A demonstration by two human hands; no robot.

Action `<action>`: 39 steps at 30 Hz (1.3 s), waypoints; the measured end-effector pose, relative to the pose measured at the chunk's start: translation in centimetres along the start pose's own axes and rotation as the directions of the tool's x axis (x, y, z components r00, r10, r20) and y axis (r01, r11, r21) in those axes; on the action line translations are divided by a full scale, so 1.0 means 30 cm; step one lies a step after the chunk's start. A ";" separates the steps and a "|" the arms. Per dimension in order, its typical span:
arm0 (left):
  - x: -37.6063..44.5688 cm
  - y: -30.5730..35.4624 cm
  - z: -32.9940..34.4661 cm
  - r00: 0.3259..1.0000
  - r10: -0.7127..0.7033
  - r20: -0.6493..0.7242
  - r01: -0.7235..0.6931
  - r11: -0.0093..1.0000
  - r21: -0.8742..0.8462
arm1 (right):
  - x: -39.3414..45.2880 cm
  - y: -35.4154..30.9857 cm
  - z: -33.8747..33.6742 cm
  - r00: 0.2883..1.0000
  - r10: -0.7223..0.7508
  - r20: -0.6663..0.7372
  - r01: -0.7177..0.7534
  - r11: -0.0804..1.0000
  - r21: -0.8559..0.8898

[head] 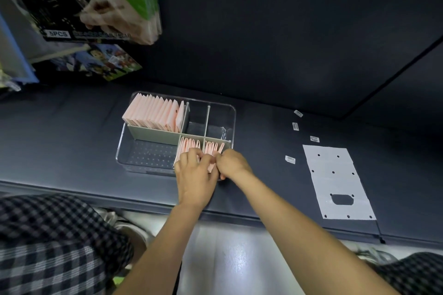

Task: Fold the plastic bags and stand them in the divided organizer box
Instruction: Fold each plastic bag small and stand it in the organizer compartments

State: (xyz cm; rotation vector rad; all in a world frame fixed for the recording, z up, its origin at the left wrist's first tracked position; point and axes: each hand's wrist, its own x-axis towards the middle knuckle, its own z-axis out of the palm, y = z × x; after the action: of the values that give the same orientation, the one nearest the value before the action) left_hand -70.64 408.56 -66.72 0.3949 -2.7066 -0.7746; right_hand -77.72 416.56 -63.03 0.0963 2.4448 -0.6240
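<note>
Both hands at box's near edge: left hand [194, 176] and right hand [230, 163] pinch a folded pink bag [212, 166], apparently seating it upright in the near-right compartment of the clear organizer box [124, 148]. Flat white bag [335, 181] lies right, probably next to fold; far-left compartment holds a full row of folded bags [153, 112].

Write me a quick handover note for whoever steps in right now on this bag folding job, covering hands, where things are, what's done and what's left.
Left hand and right hand: both at the organizer box, fingers curled on folded pink bags at the near right compartments; exact grip is hard to see.
Done: a full row of folded bags stands in the far left compartment; the two small near right compartments hold standing bags.
Left: one flat white bag lies unfolded on the mat to the right. The near left compartment and the two far right ones hold nothing.
</note>
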 end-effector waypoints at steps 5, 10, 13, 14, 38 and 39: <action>0.001 -0.004 0.007 0.996 -0.038 0.075 0.040 0.999 -0.021 | -0.047 0.041 -0.028 0.974 -0.157 -0.161 0.126 0.974 -0.187; 0.012 0.018 0.009 0.992 -0.074 0.104 0.076 0.997 -0.020 | -0.111 0.371 -0.113 0.892 -0.257 -0.371 0.171 0.953 -0.248; 0.003 0.056 -0.002 0.999 -0.003 0.033 0.005 0.999 -0.053 | -0.129 0.662 -0.174 0.909 -0.105 -0.403 0.049 0.988 -0.148; -0.003 0.078 -0.003 0.998 0.056 0.012 -0.055 0.996 -0.075 | -0.138 0.746 -0.188 0.906 -0.037 -0.423 -0.017 0.992 -0.124; -0.185 0.290 0.179 0.627 0.398 0.670 -0.296 0.917 -0.268 | -0.180 0.694 -0.196 0.961 -0.257 0.105 0.218 0.933 0.287; -0.188 0.288 0.181 0.636 0.380 0.672 -0.272 0.925 -0.266 | -0.185 0.678 -0.195 0.950 -0.277 0.142 0.219 0.919 0.328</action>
State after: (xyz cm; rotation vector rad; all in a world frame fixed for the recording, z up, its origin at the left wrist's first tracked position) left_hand -68.94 420.07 -67.56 -0.5687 -3.2285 -1.1850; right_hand -72.11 437.70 -64.08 -0.1468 2.1781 -1.0787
